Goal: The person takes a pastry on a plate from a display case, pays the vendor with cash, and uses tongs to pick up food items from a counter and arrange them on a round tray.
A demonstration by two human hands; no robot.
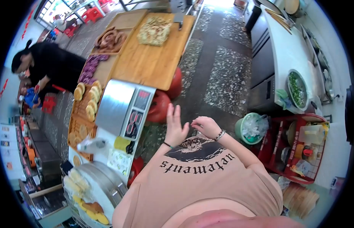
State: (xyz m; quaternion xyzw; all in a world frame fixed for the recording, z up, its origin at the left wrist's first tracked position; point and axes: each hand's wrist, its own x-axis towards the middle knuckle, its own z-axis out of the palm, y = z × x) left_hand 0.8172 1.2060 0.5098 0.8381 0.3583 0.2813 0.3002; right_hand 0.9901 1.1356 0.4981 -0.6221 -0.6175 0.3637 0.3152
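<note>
My left hand [175,128] is raised in front of my body with its fingers stretched out, near the right side of the digital scale [115,107]. Nothing shows in it. Close beside it, in front of my chest, my right hand [207,127] has loosely bent fingers and no visible object in it. The two hands nearly meet at the left thumb. The scale has a steel plate and a keypad. Beyond it lies a wooden cutting board [146,64] bearing a flat, layered pancake [155,31] and a wide-bladed scraper [179,19].
Left of the board, wooden trays hold sausages [110,40], purple pieces [94,68] and round cakes [92,100]. A steamer [108,182] stands front left. Red stools [158,107] sit under the counter. At right are a green bin [248,128], a red rack [276,148] and chopped greens [296,89]. A person [51,62] stands left.
</note>
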